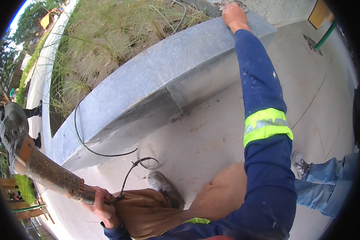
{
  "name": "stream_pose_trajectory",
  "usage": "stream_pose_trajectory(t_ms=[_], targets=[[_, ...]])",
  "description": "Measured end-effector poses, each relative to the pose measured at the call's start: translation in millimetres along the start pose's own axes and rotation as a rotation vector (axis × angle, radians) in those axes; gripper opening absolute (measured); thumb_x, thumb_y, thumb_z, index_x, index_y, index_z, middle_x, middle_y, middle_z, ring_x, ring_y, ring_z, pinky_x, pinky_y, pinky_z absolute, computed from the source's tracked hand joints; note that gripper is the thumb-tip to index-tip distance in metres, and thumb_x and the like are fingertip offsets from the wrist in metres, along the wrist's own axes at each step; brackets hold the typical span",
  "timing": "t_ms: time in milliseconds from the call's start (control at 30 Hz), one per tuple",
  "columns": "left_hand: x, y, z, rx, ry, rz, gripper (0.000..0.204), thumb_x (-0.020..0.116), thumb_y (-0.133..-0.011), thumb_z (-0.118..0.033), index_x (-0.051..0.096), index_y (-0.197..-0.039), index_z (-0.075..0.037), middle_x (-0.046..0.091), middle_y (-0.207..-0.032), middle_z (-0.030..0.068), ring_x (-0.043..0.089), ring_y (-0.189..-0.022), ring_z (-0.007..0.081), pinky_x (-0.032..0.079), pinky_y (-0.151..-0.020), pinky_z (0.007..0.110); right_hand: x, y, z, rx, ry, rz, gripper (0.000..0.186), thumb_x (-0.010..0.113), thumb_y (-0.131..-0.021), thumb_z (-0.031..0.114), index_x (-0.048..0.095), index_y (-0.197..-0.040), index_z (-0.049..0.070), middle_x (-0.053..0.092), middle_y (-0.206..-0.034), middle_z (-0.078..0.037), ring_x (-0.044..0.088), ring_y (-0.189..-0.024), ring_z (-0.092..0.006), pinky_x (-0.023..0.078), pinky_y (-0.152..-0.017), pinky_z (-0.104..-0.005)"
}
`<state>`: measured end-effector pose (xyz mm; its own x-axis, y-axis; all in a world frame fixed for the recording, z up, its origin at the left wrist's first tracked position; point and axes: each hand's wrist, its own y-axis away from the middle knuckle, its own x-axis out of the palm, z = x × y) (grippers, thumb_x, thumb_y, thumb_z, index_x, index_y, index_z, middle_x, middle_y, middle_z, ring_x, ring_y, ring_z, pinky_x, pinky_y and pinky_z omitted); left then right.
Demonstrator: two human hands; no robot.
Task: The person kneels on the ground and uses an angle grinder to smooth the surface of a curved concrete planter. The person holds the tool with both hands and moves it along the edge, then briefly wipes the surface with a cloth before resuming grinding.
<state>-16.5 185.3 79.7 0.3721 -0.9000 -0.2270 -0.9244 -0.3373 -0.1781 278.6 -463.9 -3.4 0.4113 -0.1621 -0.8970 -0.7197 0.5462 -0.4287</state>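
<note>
My left hand (pixel 103 206) is wrapped round the rear of a dusty orange-and-grey angle grinder (pixel 54 176). Its grey disc (pixel 17 116) points up at the far left, away from the stone. A black cord (pixel 126 180) runs from the handle to the floor and up over the ledge. My right arm is stretched far forward, and my right hand (pixel 234 17) presses on the far end of the grey stone ledge (pixel 148 68). Under its fingers is a crumpled pale rag (pixel 220 4), partly cut off by the top edge.
Behind the ledge lies a planting bed (pixel 108 44) with tufts of grass and soil. Another person's jeans (pixel 328 180) and shoe show at the right. A green pole (pixel 326 36) rises from the concrete floor (pixel 212 120). Someone else's dark legs (pixel 33 112) appear near the grinder's disc.
</note>
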Motion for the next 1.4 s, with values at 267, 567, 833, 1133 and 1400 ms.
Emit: stream_pose_trajectory(t_ms=[267, 567, 833, 1133, 1400], targets=[[-18.7, -16.7, 15.6, -0.049, -0.021, -0.071, 0.065, 0.056, -0.081, -0.01, 0.035, -0.137, 0.017, 0.047, -0.061, 0.0045, 0.044, -0.049, 0.0115, 0.041, -0.053, 0.024, -16.0, 2.9, 3.1, 0.089, -0.031, -0.024, 0.049, 0.06, -0.089, 0.037, 0.062, -0.128, 0.007, 0.06, -0.13, -0.02, 0.057, -0.122, -0.0361, 0.049, -0.1, -0.0466], [-30.2, -21.1, 24.6, -0.169, -0.021, -0.173, 0.061, 0.057, -0.084, -0.008, 0.037, -0.139, 0.011, 0.048, -0.074, 0.0046, 0.045, -0.053, 0.0106, 0.04, -0.05, 0.024, -0.4, -24.6, -47.1, 0.311, -0.357, -0.13, 0.052, 0.066, -0.085, 0.038, 0.066, -0.116, -0.004, 0.068, -0.116, -0.024, 0.066, -0.105, -0.0342, 0.051, -0.094, -0.044], [-24.7, -22.6, 24.0, -0.074, -0.018, -0.147, 0.037, 0.057, -0.087, -0.008, 0.049, -0.12, 0.007, 0.048, -0.07, 0.0048, 0.045, -0.052, 0.0113, 0.039, -0.048, 0.025, -124.5, 101.1, -52.1, 0.7, -1.739, -0.896, 0.032, 0.06, -0.089, 0.018, 0.064, -0.102, -0.011, 0.068, -0.1, -0.019, 0.068, -0.088, -0.0281, 0.056, -0.075, -0.039], [-5.6, -10.4, 9.5, -0.062, 0.059, -0.001, 0.041, 0.055, -0.085, -0.005, 0.047, -0.121, 0.013, 0.049, -0.065, 0.0062, 0.047, -0.05, 0.0124, 0.041, -0.048, 0.026, -8.8, 186.0, -6.5, 0.593, -0.988, -0.669, 0.037, 0.056, -0.092, 0.033, 0.057, -0.078, -0.002, 0.062, -0.09, -0.02, 0.057, -0.085, -0.0334, 0.043, -0.08, -0.0463], [-22.5, -12.7, 23.5, -0.028, 0.06, 0.006, 0.051, 0.055, -0.085, -0.008, 0.043, -0.131, 0.012, 0.048, -0.068, 0.0056, 0.044, -0.051, 0.012, 0.04, -0.048, 0.026, -23.6, 368.0, 264.0, 0.168, -0.945, -0.753, 0.028, 0.061, -0.096, 0.027, 0.057, -0.087, 0.001, 0.054, -0.094, -0.017, 0.056, -0.085, -0.0351, 0.048, -0.075, -0.0449]])
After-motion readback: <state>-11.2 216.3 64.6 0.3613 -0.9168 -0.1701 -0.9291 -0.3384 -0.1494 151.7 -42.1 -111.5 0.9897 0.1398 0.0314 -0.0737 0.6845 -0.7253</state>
